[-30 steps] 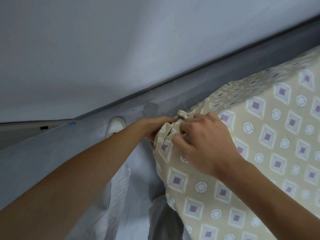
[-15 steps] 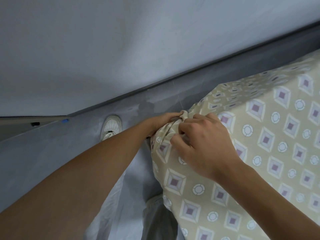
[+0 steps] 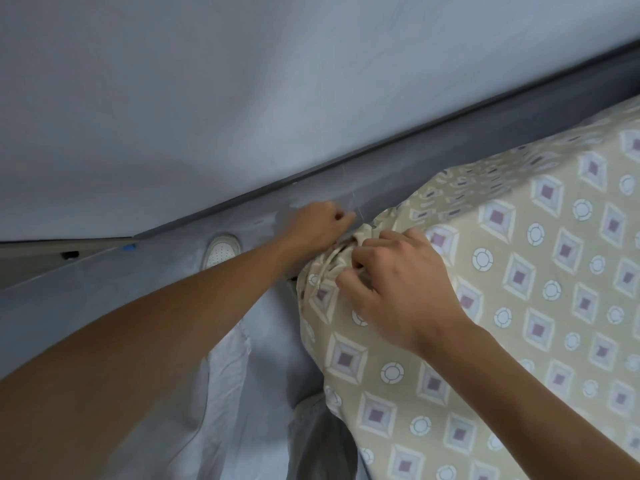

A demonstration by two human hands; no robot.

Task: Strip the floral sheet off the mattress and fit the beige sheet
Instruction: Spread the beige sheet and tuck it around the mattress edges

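Now the left hand (image 3: 320, 225) has drawn back toward 10 o'clock, fingers curled — contents indeterminable — while the right hand (image 3: 398, 285) stays clamped on the patterned sheet (image 3: 519, 306) corner knot, suggesting it is loosening.

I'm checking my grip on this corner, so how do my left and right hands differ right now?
The left hand is a fist at the far side of the sheet corner; the right hand lies on top, nearer you. The left hand's hold is hidden; the right hand's fingers pinch bunched cloth. Both work the same corner.
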